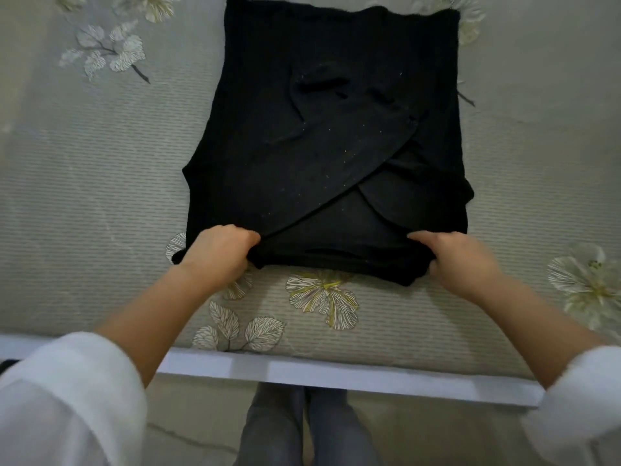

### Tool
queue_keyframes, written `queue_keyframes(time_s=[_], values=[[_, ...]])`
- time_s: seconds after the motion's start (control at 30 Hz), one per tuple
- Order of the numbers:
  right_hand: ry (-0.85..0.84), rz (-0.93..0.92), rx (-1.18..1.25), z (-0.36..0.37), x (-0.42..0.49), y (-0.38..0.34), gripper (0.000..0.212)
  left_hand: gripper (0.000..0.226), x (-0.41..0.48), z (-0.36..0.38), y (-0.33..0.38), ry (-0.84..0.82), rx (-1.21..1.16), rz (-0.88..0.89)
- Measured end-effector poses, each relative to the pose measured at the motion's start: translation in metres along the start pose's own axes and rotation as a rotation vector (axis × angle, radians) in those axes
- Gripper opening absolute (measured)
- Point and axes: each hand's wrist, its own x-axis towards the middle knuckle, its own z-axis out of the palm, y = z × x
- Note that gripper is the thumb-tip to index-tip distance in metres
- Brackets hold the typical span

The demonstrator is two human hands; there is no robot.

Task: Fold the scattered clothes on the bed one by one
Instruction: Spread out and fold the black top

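A black knit garment [322,136] lies flat on the bed, its two sleeves crossed over the body. My left hand [220,253] grips the near left corner of the black garment, fingers curled round the fabric. At the near right corner my right hand [453,257] grips the same near edge, thumb on top. That near edge is lifted slightly off the cover between the two hands.
The bed cover [100,183] is grey-green with white and yellow flower prints. A white bed frame edge [336,369] runs along the near side. Below it are my legs and the pale floor [188,428].
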Motion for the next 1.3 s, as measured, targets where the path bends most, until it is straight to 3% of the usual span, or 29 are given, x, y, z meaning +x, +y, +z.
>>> queue_keyframes(time_s=[0.1,0.2,0.3,0.37,0.57,0.7,0.8,0.93,1.03,1.13,1.23,1.3], values=[[-0.11,-0.023,0.074,-0.006,-0.023,0.007,0.047,0.045,-0.018,-0.003,0.008,-0.161,-0.115,0.026],[-0.397,0.014,0.259,-0.01,-0.049,0.019,0.027,0.034,-0.045,-0.004,0.012,-0.472,-0.395,0.057],[-0.699,0.093,0.335,-0.02,-0.065,0.029,0.027,0.031,-0.059,-0.013,0.015,-0.756,-0.448,0.057],[-0.712,0.105,0.421,-0.03,-0.063,0.031,0.027,0.028,-0.054,-0.024,0.014,-0.806,-0.445,0.056],[-0.272,0.175,0.659,-0.075,-0.003,0.044,0.013,0.02,0.012,-0.083,-0.023,-0.534,-0.552,-0.038],[-0.064,0.226,0.737,-0.11,0.054,0.051,0.014,0.032,0.073,-0.133,-0.052,-0.375,-0.608,-0.108],[0.072,0.259,0.726,-0.126,0.1,0.05,0.008,0.014,0.123,-0.151,-0.066,-0.25,-0.547,-0.123],[0.321,0.354,0.741,-0.12,0.15,0.051,0.012,0.009,0.18,-0.142,-0.081,0.079,-0.502,-0.187],[0.372,0.43,0.609,-0.097,0.164,0.046,0.048,0.051,0.188,-0.11,-0.076,0.281,-0.401,-0.262],[0.437,0.331,0.358,-0.067,0.15,0.023,0.064,0.06,0.166,-0.074,-0.047,0.376,-0.319,-0.151],[0.427,0.12,0.258,-0.034,0.129,-0.009,0.065,0.063,0.136,-0.042,-0.007,0.281,-0.331,0.025],[0.336,0.037,0.194,-0.013,0.119,-0.022,0.065,0.064,0.127,-0.022,0.012,0.189,-0.348,0.02]])
